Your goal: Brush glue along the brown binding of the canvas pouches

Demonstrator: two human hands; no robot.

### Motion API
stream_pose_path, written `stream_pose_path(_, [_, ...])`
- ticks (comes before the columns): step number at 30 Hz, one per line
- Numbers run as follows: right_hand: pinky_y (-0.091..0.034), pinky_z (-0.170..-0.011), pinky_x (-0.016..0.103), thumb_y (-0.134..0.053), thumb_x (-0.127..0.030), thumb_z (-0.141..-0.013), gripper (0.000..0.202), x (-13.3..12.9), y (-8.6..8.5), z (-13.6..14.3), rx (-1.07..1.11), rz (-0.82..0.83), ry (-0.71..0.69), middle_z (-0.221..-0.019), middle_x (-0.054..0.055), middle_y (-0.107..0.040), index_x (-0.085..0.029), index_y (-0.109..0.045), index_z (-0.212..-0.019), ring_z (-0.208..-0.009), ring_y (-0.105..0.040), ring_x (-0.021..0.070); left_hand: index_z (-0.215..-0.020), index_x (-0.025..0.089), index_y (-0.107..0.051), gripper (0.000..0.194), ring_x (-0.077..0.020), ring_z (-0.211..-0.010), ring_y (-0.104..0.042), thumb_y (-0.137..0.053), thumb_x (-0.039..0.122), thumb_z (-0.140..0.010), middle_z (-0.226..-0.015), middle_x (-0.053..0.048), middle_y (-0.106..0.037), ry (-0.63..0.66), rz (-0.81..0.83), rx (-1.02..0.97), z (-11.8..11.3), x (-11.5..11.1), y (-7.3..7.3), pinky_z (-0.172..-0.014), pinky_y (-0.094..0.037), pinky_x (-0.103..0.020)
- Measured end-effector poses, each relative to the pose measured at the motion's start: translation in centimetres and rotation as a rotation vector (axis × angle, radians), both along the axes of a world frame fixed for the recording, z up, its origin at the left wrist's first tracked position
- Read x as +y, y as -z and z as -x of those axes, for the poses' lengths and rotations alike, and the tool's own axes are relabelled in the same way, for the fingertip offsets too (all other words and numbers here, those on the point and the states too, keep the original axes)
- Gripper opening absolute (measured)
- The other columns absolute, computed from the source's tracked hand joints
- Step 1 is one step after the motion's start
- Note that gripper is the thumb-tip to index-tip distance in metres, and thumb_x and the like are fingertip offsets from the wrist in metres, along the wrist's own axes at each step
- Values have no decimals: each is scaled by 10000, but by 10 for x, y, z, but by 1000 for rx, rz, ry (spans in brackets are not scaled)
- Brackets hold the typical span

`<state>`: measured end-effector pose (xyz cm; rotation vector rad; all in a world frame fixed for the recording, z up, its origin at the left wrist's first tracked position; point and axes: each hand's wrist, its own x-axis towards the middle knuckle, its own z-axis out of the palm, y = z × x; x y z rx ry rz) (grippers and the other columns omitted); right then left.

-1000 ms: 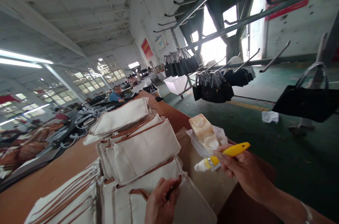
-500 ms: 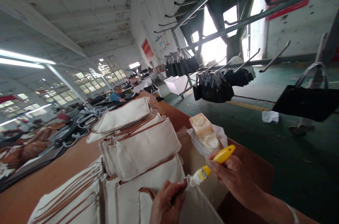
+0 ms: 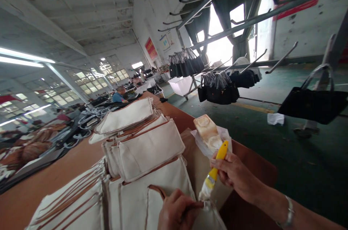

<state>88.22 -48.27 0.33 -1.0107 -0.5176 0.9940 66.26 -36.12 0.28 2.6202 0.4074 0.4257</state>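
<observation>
My right hand [image 3: 233, 172] is closed around the yellow handle of a paintbrush [image 3: 213, 172]. White paste coats the bristles, which point down and touch or nearly touch the panel edge by my left hand. My left hand [image 3: 178, 210] pinches the brown-trimmed edge of a cream bag panel [image 3: 154, 206], its fingers partly hiding the panel. Stacks of similar cream bag pieces [image 3: 150, 150] with brown edges lie in front of my hands. Beyond the brush, an open tub [image 3: 206, 128] with white paste residue sits on a crumpled white sheet [image 3: 226, 135].
The brown tabletop [image 3: 67, 161] runs away to the left, with grey cords [image 3: 89, 117] and dark material along its far side. Black handbags [image 3: 221, 90] hang from a metal rack on the right. A person in blue [image 3: 119, 96] sits farther back.
The brush has swung from slanting to more upright, its bristles moving down and slightly right. My left hand has shifted a little right with the panel edge.
</observation>
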Motion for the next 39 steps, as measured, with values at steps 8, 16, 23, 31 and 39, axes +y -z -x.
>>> stream_pose_path(8, [-165,-386,193,-722,-410,-784,305,5,9,-6,44,-25,120,-459,-73,-416,-153,-559,-766,-384,-265,50,-811,280,-735,244,-169,-721,-627,-590,472,-851,-738,-36,-652,-53,-104,77,-4,-6,-12,-636,-427,-263])
stream_pose_path(16, [-192,-368,185,-737,-336,-788,282,-8,11,-17,306,-126,107,-408,-79,-375,-153,-565,-660,-345,-227,37,-771,242,-675,112,-151,-776,-606,-572,206,-798,-897,-21,-628,-246,-41,244,-5,-15,-36,-687,-434,-224])
stream_pose_path(23, [-260,-352,176,-736,-271,-799,244,-44,-18,-54,403,-274,274,-449,-65,-374,-134,-592,-657,-367,-250,40,-801,180,-627,313,-136,-687,-488,-507,455,-891,-691,19,-550,-178,389,164,-29,-6,-150,-639,-382,-213])
stream_pose_path(31, [-359,-381,181,-710,-222,-827,188,-81,-21,-85,443,-337,368,-466,-67,-331,-152,-602,-690,-393,-228,49,-824,133,-706,931,-152,-637,-485,-91,831,-782,-709,-51,-604,-191,864,184,21,30,-191,-598,-391,-246])
stream_pose_path(39, [-249,-336,176,-753,-261,-780,222,-60,9,-60,509,-187,351,-478,-67,-347,-159,-584,-679,-372,-209,39,-729,183,-662,600,-181,-685,-561,-372,698,-833,-737,-39,-662,-388,496,679,67,59,-86,-678,-407,-281])
